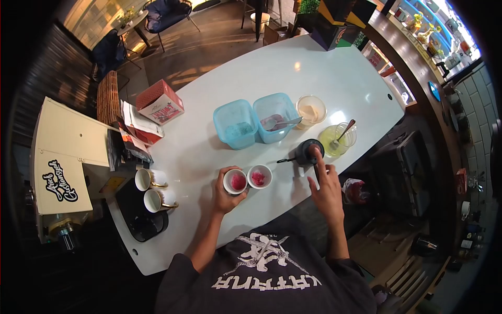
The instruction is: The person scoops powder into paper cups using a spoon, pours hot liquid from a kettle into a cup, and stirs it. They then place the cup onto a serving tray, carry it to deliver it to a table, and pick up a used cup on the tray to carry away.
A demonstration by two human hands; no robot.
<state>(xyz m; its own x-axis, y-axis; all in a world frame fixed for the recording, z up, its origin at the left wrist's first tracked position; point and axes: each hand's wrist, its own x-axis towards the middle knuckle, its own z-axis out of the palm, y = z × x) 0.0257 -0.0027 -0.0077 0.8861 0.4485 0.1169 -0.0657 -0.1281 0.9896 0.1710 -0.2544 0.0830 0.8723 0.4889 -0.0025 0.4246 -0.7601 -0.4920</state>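
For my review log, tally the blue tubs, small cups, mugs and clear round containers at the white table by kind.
Blue translucent plastic tubs: 2
Small white round cups with pink contents: 2
White mugs with gold handles: 2
Clear round containers: 2
Total: 8

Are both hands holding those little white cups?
No, only the left hand holds a white cup; the right hand is at the black container.

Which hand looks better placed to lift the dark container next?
Probably the right hand: it is at the dark container, while the left hand holds a white cup.
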